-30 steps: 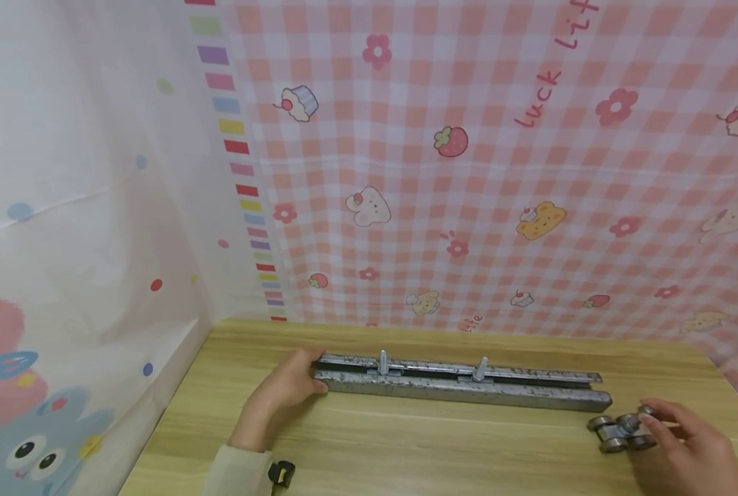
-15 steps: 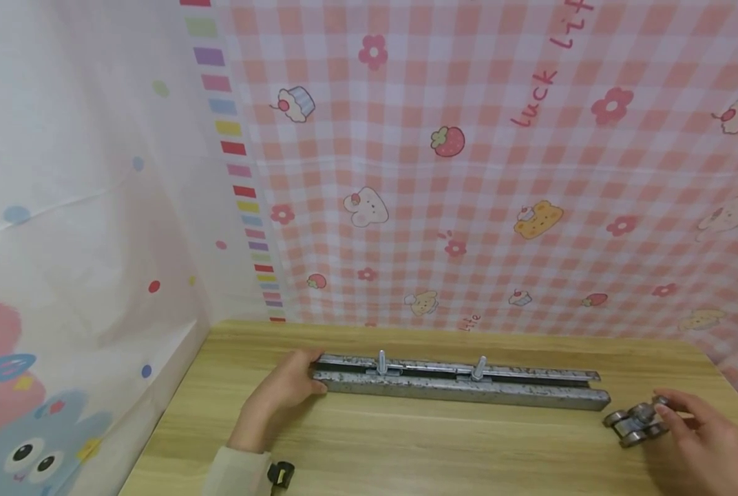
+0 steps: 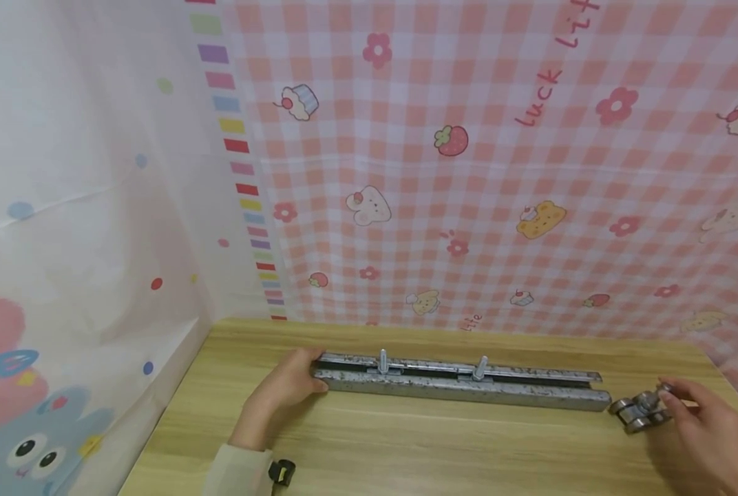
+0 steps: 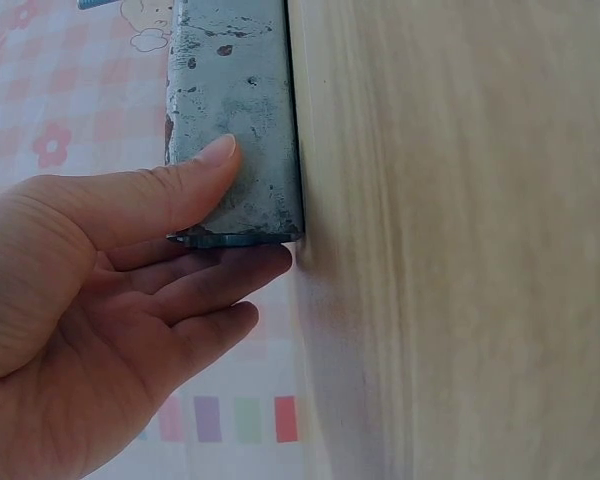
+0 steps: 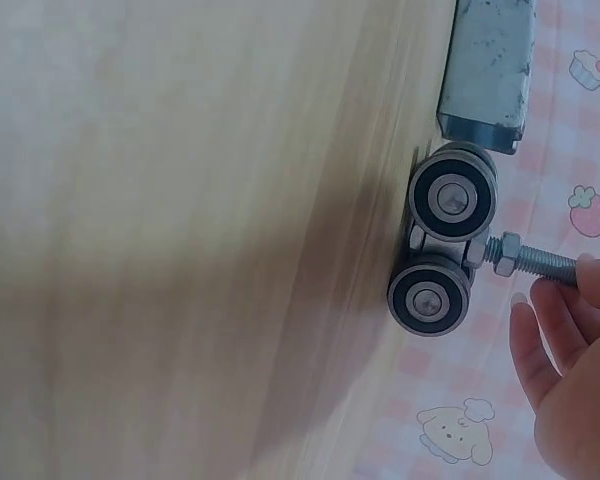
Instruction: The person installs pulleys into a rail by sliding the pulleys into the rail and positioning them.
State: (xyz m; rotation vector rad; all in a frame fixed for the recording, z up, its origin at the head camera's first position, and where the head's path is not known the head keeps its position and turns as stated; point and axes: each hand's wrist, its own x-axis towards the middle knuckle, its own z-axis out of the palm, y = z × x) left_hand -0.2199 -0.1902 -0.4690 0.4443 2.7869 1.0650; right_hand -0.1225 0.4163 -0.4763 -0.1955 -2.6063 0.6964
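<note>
A long grey steel channel track (image 3: 462, 394) with worn paint lies on the table, its slot facing up. Two bolts (image 3: 383, 362) stand out of the slot, one upright and one leaning. My left hand (image 3: 288, 382) grips the track's left end; in the left wrist view the thumb lies on the side wall (image 4: 240, 100) and the fingers are at the end. With my right hand (image 3: 712, 424) I pinch the threaded bolt (image 5: 545, 265) of a roller trolley (image 5: 445, 250) with metal wheels. Its front wheels are right by the track's right end, outside it; contact cannot be told.
The wooden table (image 3: 437, 455) carries the track near its back edge. A pink checked cloth (image 3: 468, 172) hangs behind, and a white printed cloth (image 3: 96, 207) hangs at the left. A black strap piece (image 3: 281, 472) is beside the left sleeve.
My right hand has moved the trolley away from me and slightly to the right, up to the level of the track's right end. The left hand and track stay in place.
</note>
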